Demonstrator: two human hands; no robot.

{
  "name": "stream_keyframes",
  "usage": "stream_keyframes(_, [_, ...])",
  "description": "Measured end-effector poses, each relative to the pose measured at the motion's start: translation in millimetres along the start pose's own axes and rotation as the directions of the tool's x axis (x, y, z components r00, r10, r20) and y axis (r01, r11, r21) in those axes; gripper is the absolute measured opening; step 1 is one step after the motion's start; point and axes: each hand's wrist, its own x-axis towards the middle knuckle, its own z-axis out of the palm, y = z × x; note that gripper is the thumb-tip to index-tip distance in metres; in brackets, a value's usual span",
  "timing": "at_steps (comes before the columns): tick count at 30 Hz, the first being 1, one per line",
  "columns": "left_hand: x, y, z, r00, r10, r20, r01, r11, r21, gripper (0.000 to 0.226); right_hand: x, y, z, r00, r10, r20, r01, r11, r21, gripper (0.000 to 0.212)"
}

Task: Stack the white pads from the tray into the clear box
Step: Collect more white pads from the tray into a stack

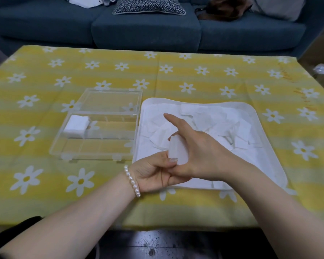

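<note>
Daisy-print yellow tablecloth (213,75) before a blue sofa (144,32). Small bundle of white pads (176,150) pinched between left hand (153,171) and right hand (198,148), forefinger extended, over the white tray (269,146). Best squared edge to edge, then set flush atop the stack (76,126) in the clear box (95,146), far-left compartment

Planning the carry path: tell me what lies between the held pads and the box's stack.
Head view: only the tray rim and empty box compartments separate the held pads from the stack.
</note>
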Motion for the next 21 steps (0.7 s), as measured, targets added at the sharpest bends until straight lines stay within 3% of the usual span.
stream_keyframes(10, [1.4,-1.0,0.0,1.0,-0.01,-0.016,0.01,1.0,-0.003,0.063,-0.2,0.2,1.1,0.999,0.0,0.043,0.001,1.0,-0.018,0.105])
stream_keyframes(21, [4.0,4.5,8.6,0.995,-0.075,0.068,0.071,0.996,0.06,0.076,-0.4,-0.7,5.4,0.995,0.006,0.104,0.005,0.995,-0.104,0.103])
